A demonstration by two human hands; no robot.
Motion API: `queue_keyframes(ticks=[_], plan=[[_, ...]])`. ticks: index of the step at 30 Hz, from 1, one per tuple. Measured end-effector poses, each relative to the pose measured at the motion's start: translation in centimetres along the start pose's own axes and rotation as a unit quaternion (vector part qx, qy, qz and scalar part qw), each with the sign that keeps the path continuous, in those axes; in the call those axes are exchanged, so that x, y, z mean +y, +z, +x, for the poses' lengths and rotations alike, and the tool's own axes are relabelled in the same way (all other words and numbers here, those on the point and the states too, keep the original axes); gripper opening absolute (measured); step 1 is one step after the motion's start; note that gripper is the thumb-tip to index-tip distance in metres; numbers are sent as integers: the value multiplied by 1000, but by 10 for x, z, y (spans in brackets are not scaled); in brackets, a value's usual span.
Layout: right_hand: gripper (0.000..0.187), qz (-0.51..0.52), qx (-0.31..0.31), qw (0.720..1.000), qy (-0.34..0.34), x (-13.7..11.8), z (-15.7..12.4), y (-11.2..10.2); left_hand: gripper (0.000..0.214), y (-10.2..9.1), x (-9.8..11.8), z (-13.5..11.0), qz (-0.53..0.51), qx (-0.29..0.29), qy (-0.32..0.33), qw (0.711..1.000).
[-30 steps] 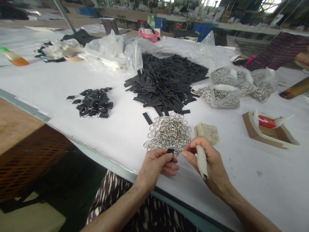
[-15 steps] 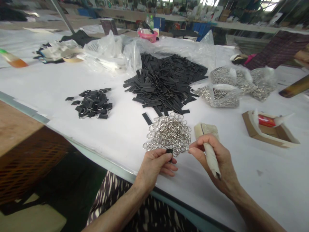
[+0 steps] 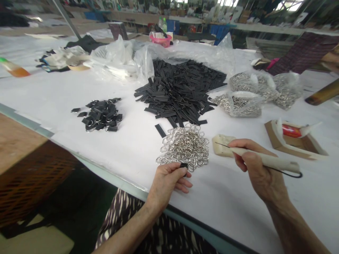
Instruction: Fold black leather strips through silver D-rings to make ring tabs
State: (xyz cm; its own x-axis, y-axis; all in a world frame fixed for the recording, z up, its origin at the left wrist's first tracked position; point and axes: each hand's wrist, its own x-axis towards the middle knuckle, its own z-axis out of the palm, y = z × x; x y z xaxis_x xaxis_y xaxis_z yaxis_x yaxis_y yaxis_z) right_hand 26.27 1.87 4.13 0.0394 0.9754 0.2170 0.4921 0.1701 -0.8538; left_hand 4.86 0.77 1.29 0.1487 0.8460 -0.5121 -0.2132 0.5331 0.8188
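Observation:
Between thumb and fingers, my left hand pinches a small folded black strip at the near edge of a pile of silver metal rings. Whether a ring sits in the fold cannot be made out. My right hand grips a thin-tipped tool with a pale, wrapped-looking handle and a dark curved wire at its rear. Its tip lies over a cream-coloured block; contact is unclear. Beyond the rings spreads a big heap of black strips. Folded black tabs with rings are piled to the left.
Clear bags of metal rings stand at the right, behind an open cardboard box holding a red tube. Crumpled plastic and a pink basket are farther back. An orange-filled bottle lies far left. The table edge runs before me.
My right hand has moved right and turned the tool from upright to nearly level, its tip now over the cream block. My left hand keeps its pinch on the black strip.

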Motion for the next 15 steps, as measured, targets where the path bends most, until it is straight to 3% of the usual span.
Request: queue_keyframes(ticks=[6,12,15], plan=[[20,-48,83,990,103,-13,10,-10,13,0,0,4,-16,-16,-11,1000],[10,-35,96,988,113,-14,22,-18,13,2,5,7,-1,7,-19,1000],[14,-39,119,983,135,-7,26,-19,13,2,5,9,9,10,-21,1000]])
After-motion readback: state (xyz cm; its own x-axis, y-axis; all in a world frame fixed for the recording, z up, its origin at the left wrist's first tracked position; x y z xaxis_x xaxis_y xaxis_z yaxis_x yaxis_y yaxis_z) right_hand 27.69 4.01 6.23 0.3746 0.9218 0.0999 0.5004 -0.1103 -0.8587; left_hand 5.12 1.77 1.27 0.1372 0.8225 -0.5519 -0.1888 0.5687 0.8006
